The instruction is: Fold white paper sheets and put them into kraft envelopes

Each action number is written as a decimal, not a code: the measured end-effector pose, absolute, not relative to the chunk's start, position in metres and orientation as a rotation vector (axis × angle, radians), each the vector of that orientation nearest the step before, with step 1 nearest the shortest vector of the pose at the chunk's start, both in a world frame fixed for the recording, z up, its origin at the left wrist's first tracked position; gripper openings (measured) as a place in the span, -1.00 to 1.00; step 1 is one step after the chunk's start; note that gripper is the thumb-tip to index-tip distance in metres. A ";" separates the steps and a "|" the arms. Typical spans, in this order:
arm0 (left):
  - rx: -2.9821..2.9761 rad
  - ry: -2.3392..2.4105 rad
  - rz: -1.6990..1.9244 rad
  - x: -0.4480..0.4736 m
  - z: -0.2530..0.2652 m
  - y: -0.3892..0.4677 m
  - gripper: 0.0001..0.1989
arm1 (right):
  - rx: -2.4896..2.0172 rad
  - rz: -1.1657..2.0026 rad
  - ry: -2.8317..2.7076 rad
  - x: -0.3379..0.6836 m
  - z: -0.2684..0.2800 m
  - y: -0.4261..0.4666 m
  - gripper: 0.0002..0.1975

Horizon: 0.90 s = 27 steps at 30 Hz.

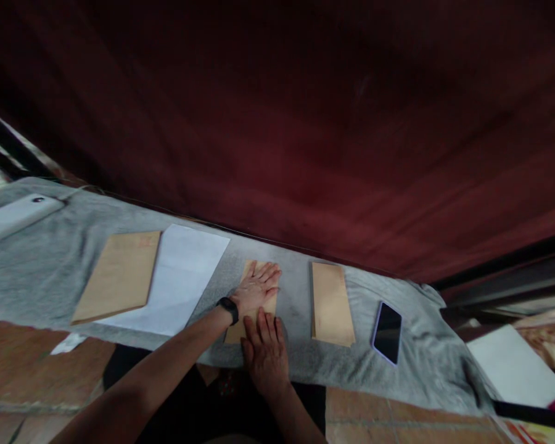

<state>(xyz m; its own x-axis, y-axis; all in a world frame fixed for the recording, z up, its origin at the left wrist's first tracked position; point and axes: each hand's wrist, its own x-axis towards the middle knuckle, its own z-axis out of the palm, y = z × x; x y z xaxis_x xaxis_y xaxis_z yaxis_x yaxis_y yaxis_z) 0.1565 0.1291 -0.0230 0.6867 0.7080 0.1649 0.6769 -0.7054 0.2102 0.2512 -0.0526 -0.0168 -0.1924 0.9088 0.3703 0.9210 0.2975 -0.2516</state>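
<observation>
A narrow brown paper envelope (pixel 235 333) lies on the grey cloth, mostly covered by both hands. My left hand (pixel 258 287), with a black band on the wrist, rests flat across its upper part, fingers spread toward the right. Nearer to me, my right hand (pixel 267 351) is laid on the lower right of the envelope, fingers stretched away from me. Left of the hands, a stack of larger brown envelopes (pixel 123 271) overlaps a white paper sheet (pixel 192 268). To the right lies a stack of narrow brown envelopes (pixel 332 305).
A phone (pixel 387 333) with a purple edge lies on the grey cloth (pixel 287 253) at right. At far left is a white device (pixel 21 216) with a cable. A dark red curtain (pixel 296 148) hangs behind. Scrap paper (pixel 68 343) sits by the cloth's front edge, above brick-coloured floor.
</observation>
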 end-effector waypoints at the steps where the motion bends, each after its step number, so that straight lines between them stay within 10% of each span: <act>1: 2.775 1.142 0.343 0.156 -0.023 0.130 -0.45 | -1.628 -0.044 -2.126 0.251 -0.017 -0.052 -0.45; 27: 2.745 1.242 0.348 0.158 -0.025 0.135 -0.36 | -1.524 -0.085 -2.207 0.255 -0.017 -0.072 -0.36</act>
<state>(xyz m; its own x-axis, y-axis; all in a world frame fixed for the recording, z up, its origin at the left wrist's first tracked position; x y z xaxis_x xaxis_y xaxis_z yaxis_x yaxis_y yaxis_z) 0.1576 0.1351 -0.0254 0.6396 0.7513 0.1629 0.7264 -0.6600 0.1916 0.2545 -0.0721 -0.0167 -0.2850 0.8721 0.3977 0.9002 0.3861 -0.2016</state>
